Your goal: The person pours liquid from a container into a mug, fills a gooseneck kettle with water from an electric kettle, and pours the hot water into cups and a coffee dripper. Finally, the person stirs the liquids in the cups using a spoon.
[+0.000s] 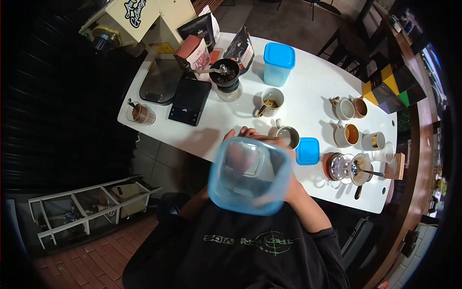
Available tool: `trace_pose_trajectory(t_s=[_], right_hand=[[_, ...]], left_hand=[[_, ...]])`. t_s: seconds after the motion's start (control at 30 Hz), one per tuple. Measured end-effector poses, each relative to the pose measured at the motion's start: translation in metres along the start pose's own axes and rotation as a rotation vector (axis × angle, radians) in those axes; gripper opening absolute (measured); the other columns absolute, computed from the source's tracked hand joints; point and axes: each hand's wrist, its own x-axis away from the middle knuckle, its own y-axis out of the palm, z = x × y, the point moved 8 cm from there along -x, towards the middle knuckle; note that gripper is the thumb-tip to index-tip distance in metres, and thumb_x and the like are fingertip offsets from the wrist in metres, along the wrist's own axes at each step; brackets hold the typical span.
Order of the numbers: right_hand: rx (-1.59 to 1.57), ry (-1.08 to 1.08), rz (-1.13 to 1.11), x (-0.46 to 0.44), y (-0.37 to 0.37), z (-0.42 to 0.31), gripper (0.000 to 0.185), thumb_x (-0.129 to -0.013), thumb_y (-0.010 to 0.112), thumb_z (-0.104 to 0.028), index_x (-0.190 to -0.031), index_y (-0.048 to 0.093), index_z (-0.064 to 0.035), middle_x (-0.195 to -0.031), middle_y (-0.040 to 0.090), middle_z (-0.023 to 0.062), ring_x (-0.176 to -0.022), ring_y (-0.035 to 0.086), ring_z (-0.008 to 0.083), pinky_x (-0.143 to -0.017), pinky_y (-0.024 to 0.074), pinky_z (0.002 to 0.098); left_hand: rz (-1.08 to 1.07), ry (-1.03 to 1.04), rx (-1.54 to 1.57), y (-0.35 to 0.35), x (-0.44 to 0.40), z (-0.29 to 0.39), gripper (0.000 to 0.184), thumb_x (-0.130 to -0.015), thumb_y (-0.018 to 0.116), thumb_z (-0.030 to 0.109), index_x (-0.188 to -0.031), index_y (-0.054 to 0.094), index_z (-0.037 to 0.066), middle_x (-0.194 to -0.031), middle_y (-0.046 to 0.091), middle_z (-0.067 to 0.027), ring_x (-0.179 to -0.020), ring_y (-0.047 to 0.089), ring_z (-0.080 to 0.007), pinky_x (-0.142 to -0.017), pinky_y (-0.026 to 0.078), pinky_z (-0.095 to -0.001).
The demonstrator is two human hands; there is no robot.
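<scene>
A translucent blue plastic container is held in front of my chest, its open mouth turned up toward the camera. My left hand is behind its far left side, blurred and seen partly through the plastic. My right hand grips its right side, the fingers smeared by motion. Just beyond the hands stands a grey-white cup. A blue square lid lies flat on the white table, right of that cup. Farther back is a similar container with its blue lid on.
A hand grinder, black scale and glass of brown drink stand left. At the right are several cups, a glass coffee server and a dripper with a spoon. Coffee bags stand at the back.
</scene>
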Motion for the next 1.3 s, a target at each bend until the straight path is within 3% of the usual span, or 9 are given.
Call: trace_pose_trajectory(t_s=[0.17,0.33,0.7,0.83,0.9,0.97,1.07,1.13,1.3], right_hand=[[-0.295,0.384,0.029,0.013,0.010,0.036,0.082,-0.053,0.090,-0.028,-0.122,0.055,-0.0001,-0.118,0.055,0.0148,-0.114,0.054,0.0323,-0.107,0.0381,0.0441],[0.121,-0.141,0.049,0.002,-0.003,-0.001,0.096,-0.053,0.092,-0.031,-0.132,0.046,-0.0022,-0.126,0.054,0.0176,-0.112,0.058,0.0314,-0.098,0.0459,0.0409],[0.084,0.029,-0.047,0.013,0.013,0.035,0.102,-0.055,0.095,-0.028,-0.135,0.037,-0.0044,-0.128,0.046,0.0165,-0.123,0.051,0.0361,-0.101,0.0434,0.0449],[0.123,-0.013,-0.017,0.014,-0.012,0.031,0.100,-0.055,0.095,-0.026,-0.134,0.038,-0.0039,-0.129,0.046,0.0167,-0.121,0.051,0.0365,-0.101,0.0431,0.0458],[0.109,-0.029,0.179,0.024,-0.037,0.039,0.101,-0.055,0.094,-0.026,-0.136,0.038,-0.0041,-0.130,0.045,0.0171,-0.123,0.050,0.0375,-0.102,0.0425,0.0468],[0.299,0.030,0.084,0.025,-0.044,0.036,0.107,-0.054,0.095,-0.025,-0.139,0.033,-0.0048,-0.130,0.045,0.0174,-0.126,0.049,0.0390,-0.102,0.0422,0.0475],[0.182,0.018,0.051,0.035,-0.040,0.033,0.113,-0.055,0.096,-0.029,-0.142,0.029,-0.0051,-0.133,0.043,0.0185,-0.129,0.047,0.0383,-0.103,0.0419,0.0471],[0.182,0.062,-0.088,0.038,-0.027,0.031,0.143,-0.044,0.098,-0.050,-0.150,0.015,-0.0016,-0.144,0.035,0.0182,-0.134,0.040,0.0325,-0.112,0.0340,0.0470],[-0.405,0.215,0.241,0.051,-0.047,0.051,0.125,-0.059,0.077,-0.073,-0.148,0.026,-0.0023,-0.141,0.040,0.0176,-0.135,0.040,0.0317,-0.111,0.0338,0.0446]], left_hand=[[0.054,0.092,-0.101,-0.006,0.019,0.011,0.027,-0.096,0.055,0.033,-0.101,0.045,0.008,-0.098,0.046,-0.0025,-0.101,0.048,-0.0170,-0.097,0.039,-0.0341],[-0.344,-0.055,0.245,-0.011,0.011,-0.002,0.032,-0.097,0.055,0.034,-0.116,0.050,0.009,-0.112,0.051,-0.0034,-0.110,0.047,-0.0174,-0.100,0.036,-0.0326],[-0.072,-0.067,-0.323,-0.015,0.023,0.015,0.041,-0.100,0.050,0.047,-0.117,0.050,0.009,-0.116,0.053,-0.0039,-0.114,0.048,-0.0169,-0.101,0.039,-0.0350],[-0.085,0.015,-0.467,-0.035,0.006,0.025,0.064,-0.095,0.049,0.063,-0.129,0.045,0.008,-0.124,0.051,-0.0065,-0.118,0.049,-0.0199,-0.104,0.039,-0.0378],[-0.254,0.502,-1.229,0.032,0.032,0.041,0.093,-0.084,0.051,0.078,-0.139,0.036,0.006,-0.134,0.047,-0.0101,-0.123,0.048,-0.0244,-0.104,0.039,-0.0401],[-0.484,0.537,-1.437,0.057,0.038,0.038,0.116,-0.070,0.066,0.079,-0.147,0.025,0.003,-0.142,0.041,-0.0147,-0.130,0.045,-0.0297,-0.107,0.038,-0.0425],[-0.611,0.646,-1.823,0.103,0.062,0.006,0.110,-0.064,0.092,0.034,-0.147,0.028,0.000,-0.143,0.042,-0.0193,-0.134,0.043,-0.0327,-0.112,0.036,-0.0437],[-0.598,0.537,-1.740,0.087,0.054,0.004,0.104,-0.066,0.090,0.030,-0.145,0.031,-0.001,-0.143,0.043,-0.0193,-0.133,0.044,-0.0322,-0.111,0.037,-0.0428],[-0.510,0.559,-1.687,0.075,0.044,0.009,0.084,-0.070,0.087,0.023,-0.137,0.041,0.000,-0.131,0.049,-0.0160,-0.123,0.051,-0.0271,-0.104,0.043,-0.0383]])
